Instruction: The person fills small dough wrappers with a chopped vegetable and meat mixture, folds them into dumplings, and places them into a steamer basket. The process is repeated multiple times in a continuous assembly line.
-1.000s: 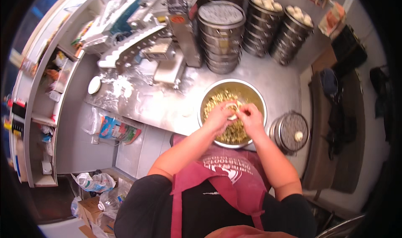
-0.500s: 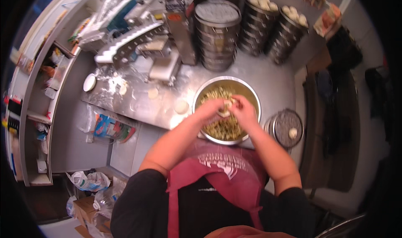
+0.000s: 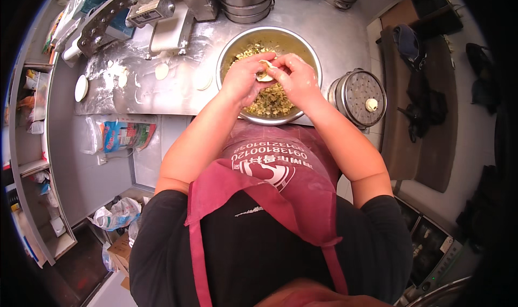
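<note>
Over the large metal bowl (image 3: 318,59), both my hands are closed around a pale, partly gathered bun (image 3: 264,75) with dark filling at its opening. My left hand (image 3: 243,80) cradles it from the left. The fingers of my right hand (image 3: 298,81) pinch at its edge from the other side. Chopped yellow-green filling (image 3: 272,103) lies in the bowl below. A flat dough round (image 3: 203,82) rests on the counter just left of the bowl, with another round (image 3: 162,71) farther left. One shaped bun (image 3: 371,104) sits on the round steamer tray (image 3: 356,86) at the right.
Stacked metal steamers (image 3: 248,7) stand behind the bowl on the steel counter (image 3: 345,37). A dough machine with a small conveyor (image 3: 171,32) occupies the back left. A white dish (image 3: 81,88) lies at the counter's left end. A dark bench (image 3: 431,140) runs along the right.
The view has tilted down, so the counter sits higher in the picture and the steamer tops are cut off. Both hands stay over the bowl around the bun.
</note>
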Available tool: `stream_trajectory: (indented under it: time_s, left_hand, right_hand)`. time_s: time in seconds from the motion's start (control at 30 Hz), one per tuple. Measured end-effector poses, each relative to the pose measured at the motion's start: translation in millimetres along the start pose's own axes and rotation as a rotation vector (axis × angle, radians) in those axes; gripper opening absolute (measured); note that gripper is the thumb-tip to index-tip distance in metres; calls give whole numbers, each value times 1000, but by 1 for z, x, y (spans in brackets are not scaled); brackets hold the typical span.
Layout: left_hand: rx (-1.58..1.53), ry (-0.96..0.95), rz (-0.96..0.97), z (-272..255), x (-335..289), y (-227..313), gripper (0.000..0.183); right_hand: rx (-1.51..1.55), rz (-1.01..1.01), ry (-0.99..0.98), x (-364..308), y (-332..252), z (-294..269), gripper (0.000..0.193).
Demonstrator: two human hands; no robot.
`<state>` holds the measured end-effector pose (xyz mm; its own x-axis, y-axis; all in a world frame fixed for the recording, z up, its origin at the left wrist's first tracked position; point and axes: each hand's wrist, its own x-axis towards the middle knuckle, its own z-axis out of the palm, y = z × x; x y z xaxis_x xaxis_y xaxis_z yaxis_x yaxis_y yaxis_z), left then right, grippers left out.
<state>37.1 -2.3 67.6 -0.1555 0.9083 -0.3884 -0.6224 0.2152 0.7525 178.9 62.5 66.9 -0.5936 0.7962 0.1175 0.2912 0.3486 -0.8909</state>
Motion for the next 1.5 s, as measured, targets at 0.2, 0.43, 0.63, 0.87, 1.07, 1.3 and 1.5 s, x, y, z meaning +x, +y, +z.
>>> stream_trajectory:
  time_s: [0.2,0.43,0.63,0.87,1.07,1.3,1.5]
  left_hand:
    - [9,-60,-128,-7,8,13,35]
    - [185,-62,-204,-10,13,19,36]
    - [138,-64,-61,-5,11,21,41]
    - [124,160,203,5,4,-20,34]
    - [278,142,276,2,5,-15,35]
    - [397,19,109,-1,1,7,39]
    - [112,-56,-19,-4,10,14,42]
  right_hand:
    - [-35,-112,-17,7,-6,-3,21]
    - [-267,-458,2,16,9,-5,24]
    - [77,121,-120,23,-2,-11,23]
    - [488,322,8,5,11,11,15]
    - [8,-180,134,3,4,3,17]
    - [-265,-470,130,11,4,-5,21]
    - [-13,70,-65,6,-16,-9,20]
